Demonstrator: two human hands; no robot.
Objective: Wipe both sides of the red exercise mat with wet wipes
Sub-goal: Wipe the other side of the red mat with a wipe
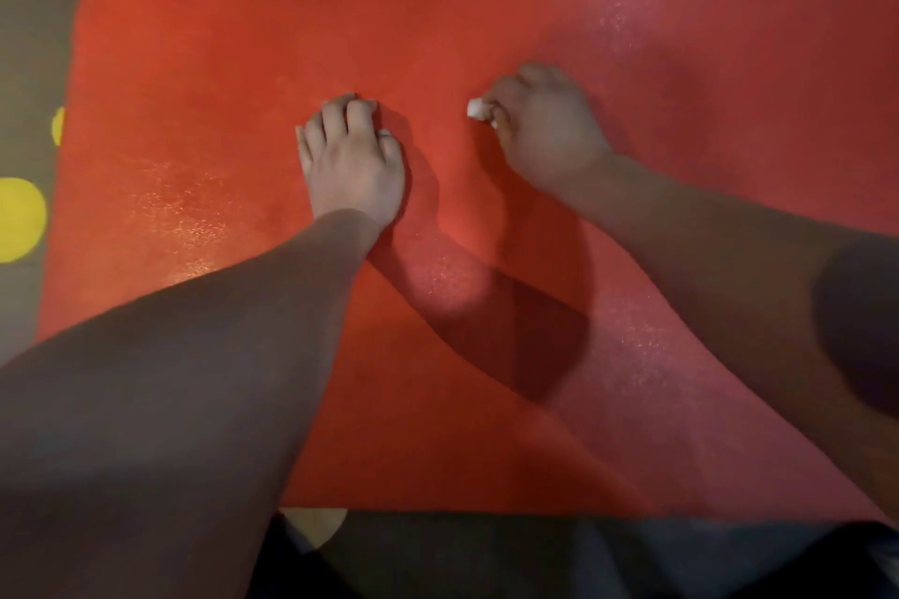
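1. Red exercise mat (486, 15): lies flat on a dark floor covering (44, 39) patterned with pale and yellow dots. Far, left and near edges are in view; the right end is cut off by the frame. Bare mat lies open on every side of both hands.
2. Left hand (352, 165): rests on the mat near its middle, fingers (335, 117) close together and bent, tips down on the surface. White slivers show at the tips and thumb; whether they grip anything cannot be told.
3. Right hand (545, 131): near the left one, apart from it, fingers curled and pinching a small wadded wet wipe (476, 109).
4. Hard to read: the near strip of mat lies under forearm shadow, dim and blurred.
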